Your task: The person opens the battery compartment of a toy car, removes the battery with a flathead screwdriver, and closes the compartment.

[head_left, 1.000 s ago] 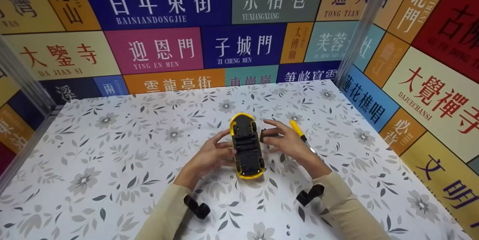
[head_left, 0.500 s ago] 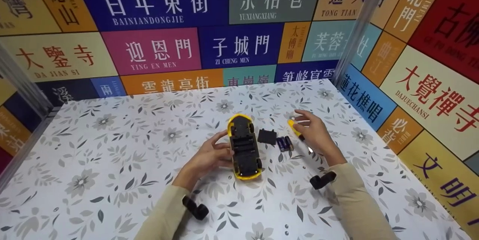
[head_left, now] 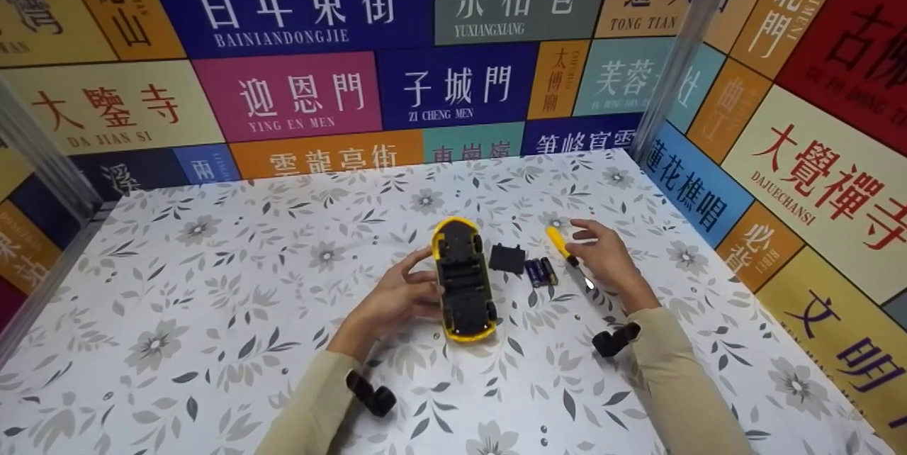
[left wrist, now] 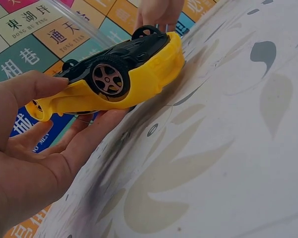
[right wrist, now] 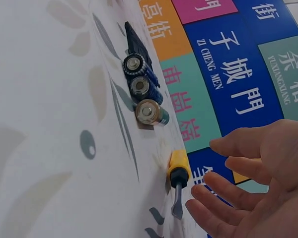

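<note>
A yellow toy car (head_left: 464, 285) is upside down, its black underside facing up. My left hand (head_left: 397, 299) grips it from the left; in the left wrist view the thumb lies on the upper edge of the car (left wrist: 149, 82) and the fingers support it from below. My right hand (head_left: 606, 260) hovers by a yellow-and-black screwdriver (head_left: 558, 239), fingers loosely bent. The right wrist view shows this hand (right wrist: 268, 183) with nothing in it, beside the screwdriver's handle (right wrist: 178, 166). Between car and screwdriver lie a small black cover (head_left: 507, 258) and three batteries (head_left: 540, 272) standing side by side lengthwise.
A white tablecloth (head_left: 283, 313) with grey leaves and flowers covers the table. Colourful signboard walls (head_left: 312, 93) rise along its back and right edges. A clear corner post (head_left: 680, 65) stands at the back right.
My right hand has moved from beside the car to the right, bringing the black cover and batteries into view. It passed over the screwdriver handle, then drew slightly back. The left hand stays on the car.
</note>
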Available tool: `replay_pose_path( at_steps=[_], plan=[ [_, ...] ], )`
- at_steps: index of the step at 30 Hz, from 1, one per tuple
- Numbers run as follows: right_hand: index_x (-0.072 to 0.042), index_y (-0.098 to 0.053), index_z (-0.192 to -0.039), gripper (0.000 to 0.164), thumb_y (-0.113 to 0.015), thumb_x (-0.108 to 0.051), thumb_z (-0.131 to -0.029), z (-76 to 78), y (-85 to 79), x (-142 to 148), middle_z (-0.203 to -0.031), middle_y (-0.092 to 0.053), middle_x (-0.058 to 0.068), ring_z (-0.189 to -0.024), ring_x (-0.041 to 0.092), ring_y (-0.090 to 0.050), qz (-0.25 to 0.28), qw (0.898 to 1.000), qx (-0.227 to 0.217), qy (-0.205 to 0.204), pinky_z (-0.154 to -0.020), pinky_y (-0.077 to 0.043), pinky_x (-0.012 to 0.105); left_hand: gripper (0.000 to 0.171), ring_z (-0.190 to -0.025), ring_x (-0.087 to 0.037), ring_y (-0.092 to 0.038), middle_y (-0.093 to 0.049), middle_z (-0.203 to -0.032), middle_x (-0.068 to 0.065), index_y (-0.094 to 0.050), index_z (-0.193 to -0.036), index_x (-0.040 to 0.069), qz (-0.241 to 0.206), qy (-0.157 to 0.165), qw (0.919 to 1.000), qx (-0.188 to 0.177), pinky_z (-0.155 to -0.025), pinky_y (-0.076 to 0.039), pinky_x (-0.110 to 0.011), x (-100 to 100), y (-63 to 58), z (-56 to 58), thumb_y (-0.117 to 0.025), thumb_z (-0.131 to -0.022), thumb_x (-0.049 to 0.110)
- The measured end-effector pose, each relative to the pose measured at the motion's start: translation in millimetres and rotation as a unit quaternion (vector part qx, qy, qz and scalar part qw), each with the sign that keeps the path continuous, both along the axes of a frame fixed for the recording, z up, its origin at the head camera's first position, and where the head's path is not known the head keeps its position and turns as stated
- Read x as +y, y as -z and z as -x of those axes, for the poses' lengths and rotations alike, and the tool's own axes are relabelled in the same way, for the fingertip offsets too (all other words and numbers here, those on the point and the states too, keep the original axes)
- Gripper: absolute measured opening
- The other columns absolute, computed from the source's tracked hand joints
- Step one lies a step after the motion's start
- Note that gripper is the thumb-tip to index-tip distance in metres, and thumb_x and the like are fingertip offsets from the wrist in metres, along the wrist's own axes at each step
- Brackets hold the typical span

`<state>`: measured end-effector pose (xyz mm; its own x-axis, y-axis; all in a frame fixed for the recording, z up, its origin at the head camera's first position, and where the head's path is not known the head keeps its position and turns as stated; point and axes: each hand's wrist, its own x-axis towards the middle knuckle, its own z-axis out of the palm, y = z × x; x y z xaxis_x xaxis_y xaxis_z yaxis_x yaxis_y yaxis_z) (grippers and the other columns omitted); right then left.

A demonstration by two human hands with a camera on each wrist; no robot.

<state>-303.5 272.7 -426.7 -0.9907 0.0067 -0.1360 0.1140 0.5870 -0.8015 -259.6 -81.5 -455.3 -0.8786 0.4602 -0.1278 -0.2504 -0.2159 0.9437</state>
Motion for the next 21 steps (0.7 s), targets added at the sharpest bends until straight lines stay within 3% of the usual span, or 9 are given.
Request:
replay_pose_path(
  at_steps=[9, 21],
  plan=[
    [-0.012, -0.037, -0.155, 0.059, -0.058, -0.016, -0.100, -1.6, -0.6, -6, -0.149, -0.046, 0.021, -0.137, 0.038, -0.048, -0.005, 1.000, 0.014, -0.002, -0.109, -0.049, 0.049, 0.083, -0.086, -0.023, -0.071, -0.065, -0.113, -0.009, -0.024, -0.158, 0.014, 0.000, -0.001, 1.0000, -0.001, -0.078, -0.064, -0.046, 0, -1.5, -0.7, -0.055, -0.085, -0.013],
    [-0.011, -0.041, -0.152, 0.057, -0.061, -0.017, -0.099, -3.8, -6.4, -18, -0.147, -0.049, 0.021, -0.135, 0.038, -0.050, -0.003, 0.999, 0.040, -0.037, -0.105, -0.052, 0.049, 0.083, -0.084, -0.022, -0.069, -0.064, -0.115, -0.010, -0.023, -0.158, 0.013, 0.006, -0.002, 0.9999, -0.012, -0.082, -0.063, -0.050, -2, -2.7, -1.2, -0.056, -0.086, -0.013]
  ],
)
